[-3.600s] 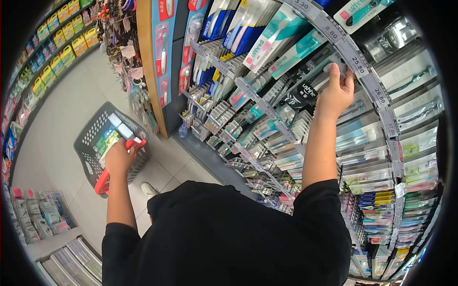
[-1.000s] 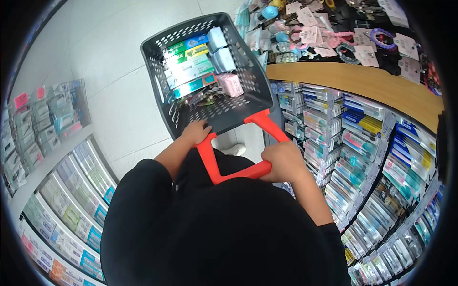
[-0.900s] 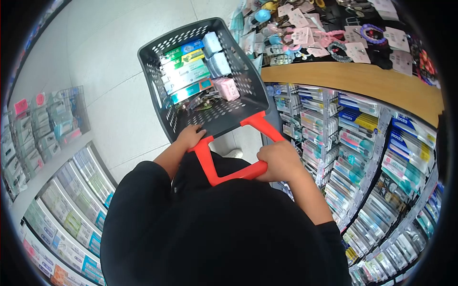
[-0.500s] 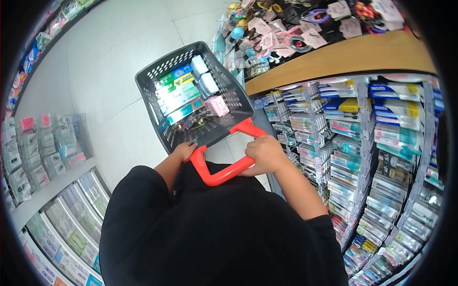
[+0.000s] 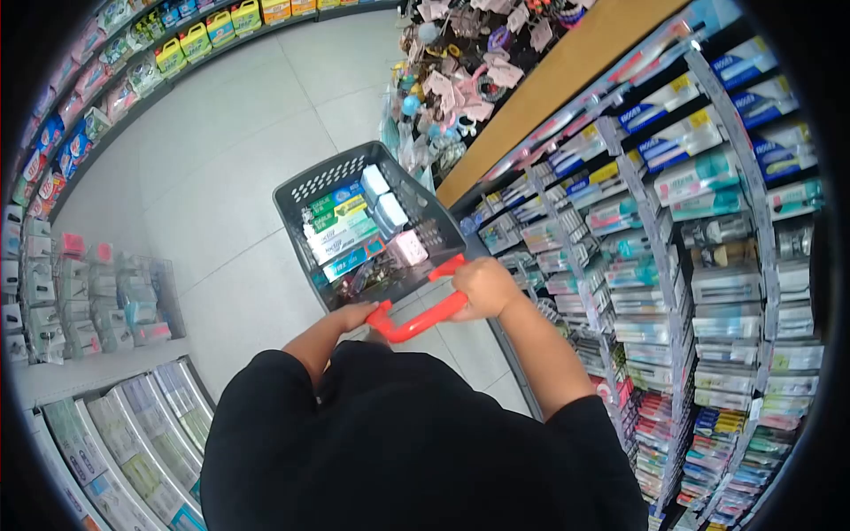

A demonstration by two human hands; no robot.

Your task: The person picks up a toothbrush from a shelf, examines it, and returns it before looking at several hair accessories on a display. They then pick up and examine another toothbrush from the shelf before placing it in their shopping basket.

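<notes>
While right grip (image 5: pixel 485 288) holds one red handle (image 5: pixel 432 319), left grip (image 5: pixel 351 316) unclear; basket (image 5: pixel 400 281) contains two pale packs (image 5: pixel 387 215), one pink pack (image 5: pixel 408 249)

Right hand (image 5: pixel 487 288): wrapped round the red handle (image 5: pixel 427 319), so the bar's right corner and most of the fingertips are hidden
Left hand (image 5: pixel 352 317): slightly blurred; whether its fingers close on the handle's end or the basket (image 5: pixel 324 177) rim cannot be told
Small packets (image 5: pixel 370 278): dark and smeared at the basket's near end, contents unclear
Boxes (image 5: pixel 341 236): small print illegible, lower sides out of sight
Black shirt (image 5: pixel 416 434): cut off by the bottom edge, hiding most of the legs
Hair accessories (image 5: pixel 474 88): cut off at the top
Toothbrush packs (image 5: pixel 695 184): lost in the dark border at right, wording mostly unreadable
</notes>
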